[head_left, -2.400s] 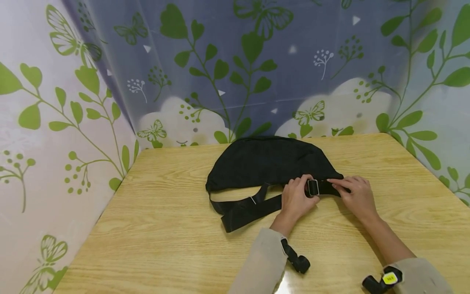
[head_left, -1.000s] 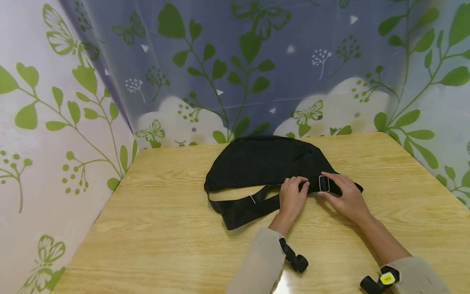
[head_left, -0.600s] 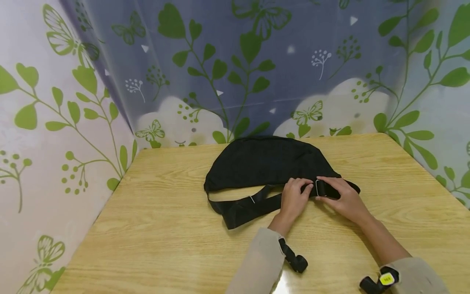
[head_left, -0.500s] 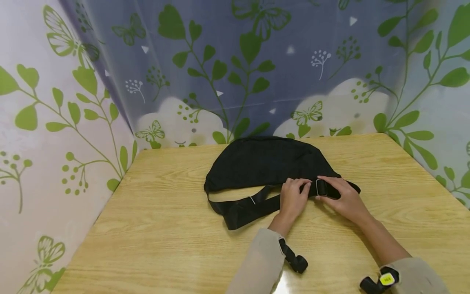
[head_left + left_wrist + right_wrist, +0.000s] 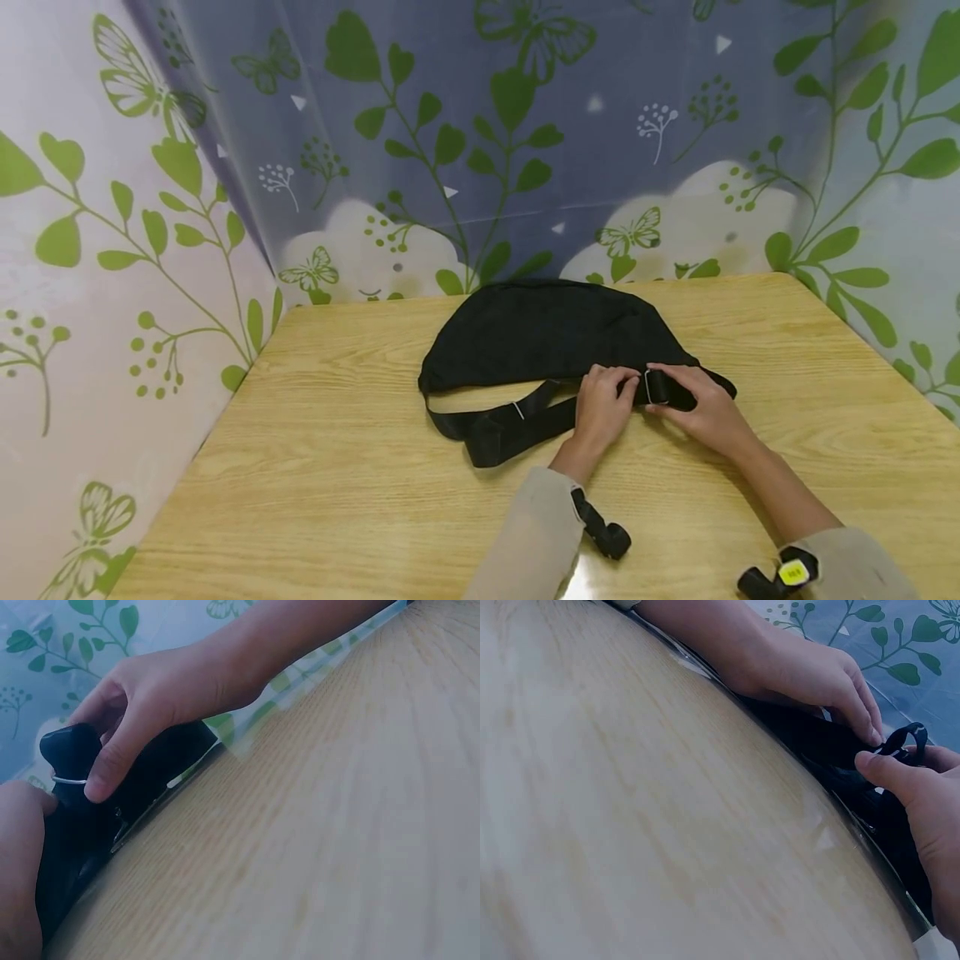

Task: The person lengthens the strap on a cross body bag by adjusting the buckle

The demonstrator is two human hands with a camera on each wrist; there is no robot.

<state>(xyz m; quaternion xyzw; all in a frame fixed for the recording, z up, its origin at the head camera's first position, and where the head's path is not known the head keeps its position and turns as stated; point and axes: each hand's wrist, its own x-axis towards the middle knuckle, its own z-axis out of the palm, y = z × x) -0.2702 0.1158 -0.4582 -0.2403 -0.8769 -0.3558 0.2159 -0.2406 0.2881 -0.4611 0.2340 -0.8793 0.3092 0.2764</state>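
Observation:
A black half-moon waist bag [image 5: 555, 329] lies near the back of the table, its black strap [image 5: 517, 433] looped in front. My right hand [image 5: 708, 408] pinches a metal slide buckle [image 5: 657, 387] on the strap between thumb and fingers. In the left wrist view, a small loop of webbing [image 5: 71, 746] bulges up through the buckle. Just left of the buckle, my left hand [image 5: 603, 404] pinches the strap; its fingertips sit right at the buckle's edge in the right wrist view. Another metal slider [image 5: 518, 409] shows on the strap's left part.
The wooden table [image 5: 337, 500] meets a patterned curtain [image 5: 420, 125] close behind the bag. Patterned sheets also stand at the left and right sides. A black band with a small camera mount [image 5: 603, 529] is on each wrist.
The right hand has shifted from the strap's right end onto the buckle, and the left hand from the buckle to the strap beside it. Over the last half second, the strap's left fold has moved slightly right.

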